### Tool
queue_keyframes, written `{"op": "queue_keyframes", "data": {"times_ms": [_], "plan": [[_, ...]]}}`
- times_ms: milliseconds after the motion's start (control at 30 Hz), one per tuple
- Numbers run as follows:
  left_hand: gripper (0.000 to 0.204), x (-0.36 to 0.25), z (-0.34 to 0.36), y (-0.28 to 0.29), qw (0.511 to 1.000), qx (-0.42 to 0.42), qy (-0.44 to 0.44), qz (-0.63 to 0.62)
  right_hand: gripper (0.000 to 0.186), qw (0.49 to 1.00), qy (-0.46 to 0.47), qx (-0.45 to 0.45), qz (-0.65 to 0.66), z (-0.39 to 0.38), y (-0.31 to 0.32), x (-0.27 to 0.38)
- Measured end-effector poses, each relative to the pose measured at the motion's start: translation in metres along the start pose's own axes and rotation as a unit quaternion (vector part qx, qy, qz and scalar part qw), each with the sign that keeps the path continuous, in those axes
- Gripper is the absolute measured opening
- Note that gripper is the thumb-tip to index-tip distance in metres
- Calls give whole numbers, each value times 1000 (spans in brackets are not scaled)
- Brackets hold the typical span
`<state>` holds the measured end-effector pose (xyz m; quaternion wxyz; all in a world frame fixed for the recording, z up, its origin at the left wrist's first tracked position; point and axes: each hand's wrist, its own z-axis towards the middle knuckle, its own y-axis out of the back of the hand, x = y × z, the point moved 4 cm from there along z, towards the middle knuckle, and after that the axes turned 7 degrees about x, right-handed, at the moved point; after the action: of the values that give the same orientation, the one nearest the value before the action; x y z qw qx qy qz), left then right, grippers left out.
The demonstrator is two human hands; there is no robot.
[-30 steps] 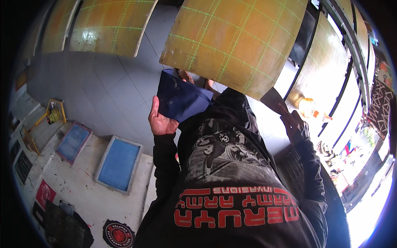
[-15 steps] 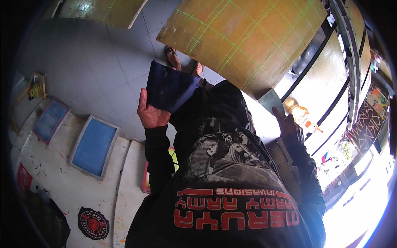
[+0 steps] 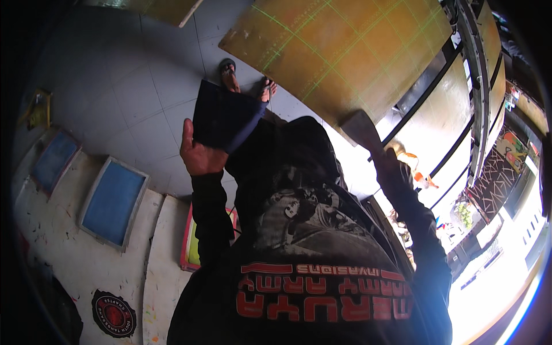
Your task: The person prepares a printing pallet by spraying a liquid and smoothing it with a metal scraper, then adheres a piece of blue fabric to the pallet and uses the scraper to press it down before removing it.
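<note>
My left hand (image 3: pixel 202 158) is turned palm up, thumb stretched out. It holds a dark navy piece of cloth (image 3: pixel 221 115), which covers the fingers and hangs in front of my lap. My right hand (image 3: pixel 391 167) is in shadow and closed round a flat grey scraper-like blade (image 3: pixel 359 126). The blade's broad end overlaps the near edge of a yellowish board (image 3: pixel 345 52) marked with green grid lines. I cannot make out the tool's handle or whether the blade touches the board.
Blue-meshed framed screens (image 3: pixel 113 201) (image 3: pixel 54 154) rest on a paint-flecked white surface (image 3: pixel 63 247) at the left. A red-framed screen (image 3: pixel 185 238) with yellow-green mesh stands beside my left forearm. Grey tiles (image 3: pixel 138 75) cover the floor. Curved dark rails (image 3: pixel 477 86) and more boards are at the right.
The blade in my right hand has swung left and up over the board's edge. My left hand still holds the cloth. My feet show slightly further left, and the whole view has shifted a little.
</note>
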<state>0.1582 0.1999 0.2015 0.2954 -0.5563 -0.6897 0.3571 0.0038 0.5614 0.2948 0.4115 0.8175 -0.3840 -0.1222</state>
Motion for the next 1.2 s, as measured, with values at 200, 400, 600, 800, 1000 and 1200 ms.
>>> {"op": "queue_keyframes", "data": {"times_ms": [200,400,600,800,1000,1200], "plan": [[58,5,4,2,999,40,1,-26,47,1000,-2,9,-4,-14,0,0],[63,12,6,5,1000,-15,-16,-11,45,1000,17,22,-15,-13,6,-1],[69,13,2,10,999,2,-26,-27,43,998,33,34,-29,6,19,2],[66,2,2,39,988,128,-28,-84,40,996,73,40,-34,49,34,16],[66,5,-5,35,987,117,-48,-103,36,996,56,30,-61,36,24,13],[65,8,-2,17,976,186,-24,-108,31,996,57,17,-65,58,44,28]]}}
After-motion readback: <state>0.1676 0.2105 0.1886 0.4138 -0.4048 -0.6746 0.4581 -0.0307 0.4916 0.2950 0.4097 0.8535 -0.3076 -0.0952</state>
